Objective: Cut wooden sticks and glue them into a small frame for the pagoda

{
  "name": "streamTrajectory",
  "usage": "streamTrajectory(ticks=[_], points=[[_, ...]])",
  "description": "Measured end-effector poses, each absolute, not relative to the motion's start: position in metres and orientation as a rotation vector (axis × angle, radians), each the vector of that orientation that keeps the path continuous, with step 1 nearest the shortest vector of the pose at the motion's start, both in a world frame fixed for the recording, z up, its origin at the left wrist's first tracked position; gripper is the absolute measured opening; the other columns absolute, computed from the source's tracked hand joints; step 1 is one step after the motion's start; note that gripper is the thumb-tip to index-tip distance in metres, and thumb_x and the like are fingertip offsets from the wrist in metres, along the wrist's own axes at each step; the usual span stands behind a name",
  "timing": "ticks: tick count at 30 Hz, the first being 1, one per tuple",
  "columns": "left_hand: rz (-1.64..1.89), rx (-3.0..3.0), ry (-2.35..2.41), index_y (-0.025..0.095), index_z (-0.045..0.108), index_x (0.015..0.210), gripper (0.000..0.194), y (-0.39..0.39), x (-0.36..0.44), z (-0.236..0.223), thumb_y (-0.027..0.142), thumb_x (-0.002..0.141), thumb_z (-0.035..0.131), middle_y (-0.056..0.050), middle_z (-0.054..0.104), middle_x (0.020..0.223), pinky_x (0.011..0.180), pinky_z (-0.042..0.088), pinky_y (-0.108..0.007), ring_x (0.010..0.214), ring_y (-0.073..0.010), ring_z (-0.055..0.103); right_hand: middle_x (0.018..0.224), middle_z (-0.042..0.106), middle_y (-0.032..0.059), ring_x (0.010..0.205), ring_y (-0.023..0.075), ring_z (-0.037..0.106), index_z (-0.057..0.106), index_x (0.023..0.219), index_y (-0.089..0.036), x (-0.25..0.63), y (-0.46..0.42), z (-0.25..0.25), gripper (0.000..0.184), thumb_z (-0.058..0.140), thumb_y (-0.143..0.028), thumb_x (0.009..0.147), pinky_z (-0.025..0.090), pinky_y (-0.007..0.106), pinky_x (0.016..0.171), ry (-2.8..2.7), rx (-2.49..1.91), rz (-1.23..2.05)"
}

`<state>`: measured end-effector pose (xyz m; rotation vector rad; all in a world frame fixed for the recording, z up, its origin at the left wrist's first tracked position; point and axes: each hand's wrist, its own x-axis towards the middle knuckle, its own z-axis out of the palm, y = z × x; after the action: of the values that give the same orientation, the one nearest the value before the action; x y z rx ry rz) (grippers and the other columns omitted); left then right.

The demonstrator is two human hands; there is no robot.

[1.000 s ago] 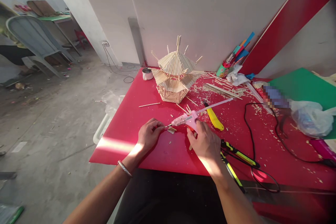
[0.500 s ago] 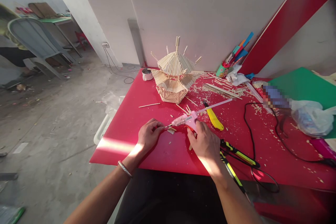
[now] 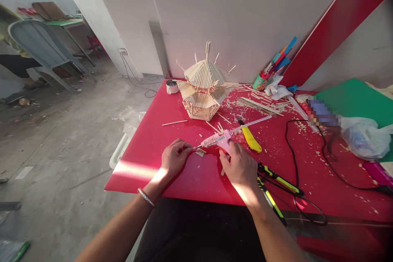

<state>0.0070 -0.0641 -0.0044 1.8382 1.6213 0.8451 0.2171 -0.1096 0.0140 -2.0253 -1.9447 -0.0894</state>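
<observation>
My right hand (image 3: 242, 164) is wrapped round the handle of a pink hot glue gun (image 3: 216, 140), with a long translucent glue stick (image 3: 253, 123) out of its back end. The gun's metal nozzle points left and meets the fingertips of my left hand (image 3: 175, 156). Those fingers are pinched together on something too small to make out. Beyond the gun stands a pagoda-like model (image 3: 202, 90) built of pale wooden sticks, with tiered roofs. A yellow utility knife (image 3: 251, 139) lies to the right of the gun. Pliers with black and yellow handles (image 3: 281, 180) lie beside my right wrist.
Loose sticks (image 3: 264, 102) and shavings litter the red tabletop (image 3: 147, 147). A white mug (image 3: 172, 86) stands at the back left, a pen holder (image 3: 260, 81) at the back right. Black cable (image 3: 288, 147) and a plastic bag (image 3: 365, 139) lie right. A person sits far left by a grey chair (image 3: 39, 43).
Both hands and the glue gun keep nearly the same position. Only a slight shift of the whole view shows.
</observation>
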Motion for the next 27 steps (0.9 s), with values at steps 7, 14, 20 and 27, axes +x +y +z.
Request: streamTrajectory(ticks=[7,14,20,27], points=[[0.833,1.838,1.628,0.023,0.071,0.073,0.014,-0.0651,0.0079,-0.0032,0.027,0.083,0.062,0.001,0.066,0.078,0.063,0.041,-0.024,0.069,-0.0135,0.057,0.101,0.069,0.0099,0.080,0.0201,0.063,0.058,0.114,-0.014,0.2160,-0.1095,0.0144,0.026,0.051,-0.030,0.095,0.036,0.029,0.061,-1.941,-2.023,-0.083],[0.841,1.843,1.611,0.022,0.070,0.072,0.015,-0.0654,0.0080,-0.0030,0.027,0.083,0.063,0.002,0.066,0.077,0.063,0.041,-0.024,0.068,-0.0129,0.058,0.105,0.069,0.0106,0.083,0.0205,0.064,0.058,0.115,-0.014,0.2166,-0.1083,0.0115,0.027,0.051,-0.031,0.095,0.037,0.029,0.063,-1.940,-2.031,-0.081],[0.814,1.865,1.679,0.023,0.072,0.073,0.016,-0.0662,0.0109,-0.0034,0.026,0.084,0.061,0.001,0.067,0.077,0.060,0.040,-0.024,0.067,-0.0131,0.058,0.103,0.069,0.0097,0.080,0.0196,0.064,0.059,0.116,-0.014,0.2211,-0.1114,0.0085,0.028,0.053,-0.031,0.094,0.035,0.028,0.061,-1.965,-2.057,-0.172],[0.707,1.921,1.732,0.023,0.075,0.074,0.017,-0.0671,0.0127,-0.0033,0.024,0.084,0.061,0.001,0.067,0.078,0.059,0.037,-0.024,0.068,-0.0132,0.059,0.096,0.069,0.0072,0.075,0.0178,0.063,0.060,0.114,-0.015,0.2192,-0.1104,0.0083,0.026,0.056,-0.031,0.093,0.033,0.028,0.059,-2.000,-2.007,-0.287]])
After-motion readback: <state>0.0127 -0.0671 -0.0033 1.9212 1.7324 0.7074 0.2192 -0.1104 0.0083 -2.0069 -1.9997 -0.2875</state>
